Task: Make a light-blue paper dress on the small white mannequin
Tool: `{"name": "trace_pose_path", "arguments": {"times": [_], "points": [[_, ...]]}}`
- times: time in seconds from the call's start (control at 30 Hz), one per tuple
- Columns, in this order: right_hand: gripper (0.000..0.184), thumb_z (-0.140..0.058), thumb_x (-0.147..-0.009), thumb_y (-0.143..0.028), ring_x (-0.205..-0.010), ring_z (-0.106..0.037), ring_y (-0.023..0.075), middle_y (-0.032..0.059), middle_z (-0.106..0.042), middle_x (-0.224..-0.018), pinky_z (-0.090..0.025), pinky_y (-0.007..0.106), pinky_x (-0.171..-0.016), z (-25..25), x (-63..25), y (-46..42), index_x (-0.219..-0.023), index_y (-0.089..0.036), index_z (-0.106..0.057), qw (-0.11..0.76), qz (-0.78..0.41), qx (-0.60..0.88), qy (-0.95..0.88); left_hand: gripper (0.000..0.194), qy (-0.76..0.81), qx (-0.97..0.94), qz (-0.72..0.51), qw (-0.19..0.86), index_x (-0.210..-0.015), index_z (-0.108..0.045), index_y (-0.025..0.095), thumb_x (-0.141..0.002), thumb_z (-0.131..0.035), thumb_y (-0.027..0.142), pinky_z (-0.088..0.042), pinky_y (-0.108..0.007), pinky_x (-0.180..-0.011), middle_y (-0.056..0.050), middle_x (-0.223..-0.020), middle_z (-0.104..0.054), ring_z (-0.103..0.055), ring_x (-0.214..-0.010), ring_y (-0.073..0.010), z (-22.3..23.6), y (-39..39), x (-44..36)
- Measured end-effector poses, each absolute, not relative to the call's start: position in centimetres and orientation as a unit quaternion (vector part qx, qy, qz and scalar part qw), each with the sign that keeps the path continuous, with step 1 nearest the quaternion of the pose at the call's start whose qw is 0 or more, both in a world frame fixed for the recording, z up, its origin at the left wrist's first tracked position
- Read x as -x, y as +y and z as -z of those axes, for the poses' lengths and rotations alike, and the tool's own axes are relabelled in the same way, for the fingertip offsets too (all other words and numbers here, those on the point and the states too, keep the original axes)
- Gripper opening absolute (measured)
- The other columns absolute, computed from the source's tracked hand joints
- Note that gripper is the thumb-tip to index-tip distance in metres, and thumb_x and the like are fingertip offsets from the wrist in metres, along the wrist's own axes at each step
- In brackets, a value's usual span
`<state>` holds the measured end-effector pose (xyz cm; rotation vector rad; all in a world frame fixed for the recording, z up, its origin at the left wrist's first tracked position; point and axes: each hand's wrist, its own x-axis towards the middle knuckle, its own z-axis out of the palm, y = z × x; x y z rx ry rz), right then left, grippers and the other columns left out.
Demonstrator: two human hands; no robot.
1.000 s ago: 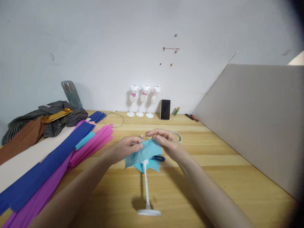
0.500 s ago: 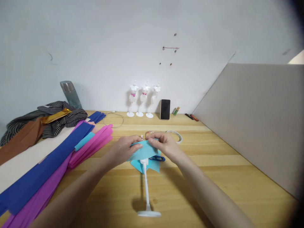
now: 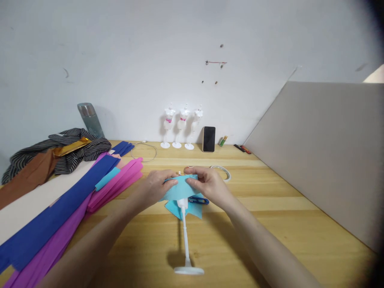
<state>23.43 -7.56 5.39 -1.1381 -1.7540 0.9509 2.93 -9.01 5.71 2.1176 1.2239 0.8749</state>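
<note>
My left hand (image 3: 156,187) and my right hand (image 3: 206,185) both pinch a piece of light blue crepe paper (image 3: 179,192), wrapping it round the top of a small white mannequin stand (image 3: 186,248) that tilts toward me on the wooden table (image 3: 270,224). The stand's round base rests near the table's front. More light blue paper (image 3: 189,211) lies flat under the hands, and blue-handled scissors (image 3: 199,199) poke out beside my right wrist.
Long blue, pink and purple crepe strips (image 3: 69,208) lie at the left, with striped and brown cloth (image 3: 51,154) and a steel flask (image 3: 89,119) behind. Three white mannequins (image 3: 181,126), a phone (image 3: 209,138) and a tape roll (image 3: 222,170) stand farther back. A grey board (image 3: 327,152) leans at the right.
Both hands have drawn closer together and lowered the light blue paper onto the mannequin's top; the paper now sits folded tighter between the fingers.
</note>
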Motion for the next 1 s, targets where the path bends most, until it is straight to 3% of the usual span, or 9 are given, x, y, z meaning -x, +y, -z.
{"name": "trace_pose_path", "arguments": {"times": [0.2, 0.4, 0.67, 1.0], "points": [[0.036, -0.071, -0.064, -0.043, -0.056, -0.056, 0.0150, 0.0043, -0.070, -0.074, -0.041, 0.027, -0.051, -5.92, -23.56, -7.79, -0.088, -0.017, -0.073, 0.393, -0.432, 0.443, -0.680, 0.022, 0.464, -0.790, -0.317, 0.248, -0.089, -0.072, 0.020, -0.085, -0.052, 0.029, -0.038, -0.026, -0.066, -0.002, -0.080, -0.072, -0.061, -0.071, -0.0179, -6.09, -9.15, -3.00], [0.026, -0.066, -0.067, -0.040, -0.056, -0.055, 0.0148, 0.0033, -0.067, -0.065, -0.042, 0.027, -0.053, -5.60, -23.65, -7.41, -0.075, -0.016, -0.073, 0.413, -0.427, 0.451, -0.667, 0.022, 0.464, -0.793, -0.314, 0.238, -0.089, -0.072, 0.020, -0.086, -0.052, 0.029, -0.039, -0.026, -0.066, -0.003, -0.082, -0.073, -0.062, -0.072, -0.0182, -5.89, -9.08, -3.00], [0.029, -0.069, -0.062, -0.041, -0.057, -0.054, 0.0144, 0.0044, -0.067, -0.065, -0.038, 0.026, -0.051, -6.25, -23.47, -7.53, -0.074, -0.015, -0.072, 0.413, -0.458, 0.463, -0.637, 0.026, 0.466, -0.804, -0.285, 0.235, -0.097, -0.070, 0.019, -0.089, -0.048, 0.027, -0.042, -0.026, -0.074, -0.003, -0.093, -0.074, -0.064, -0.082, -0.0180, -6.03, -9.22, -3.01], [0.030, -0.073, -0.059, -0.044, -0.057, -0.054, 0.0138, 0.0061, -0.069, -0.069, -0.036, 0.025, -0.050, -6.29, -23.38, -7.36, -0.071, -0.016, -0.072, 0.437, -0.486, 0.459, -0.602, 0.026, 0.459, -0.803, -0.288, 0.249, -0.097, -0.070, 0.019, -0.087, -0.047, 0.028, -0.042, -0.025, -0.072, -0.002, -0.090, -0.074, -0.063, -0.080, -0.0165, -5.79, -8.97, -2.86]]}}
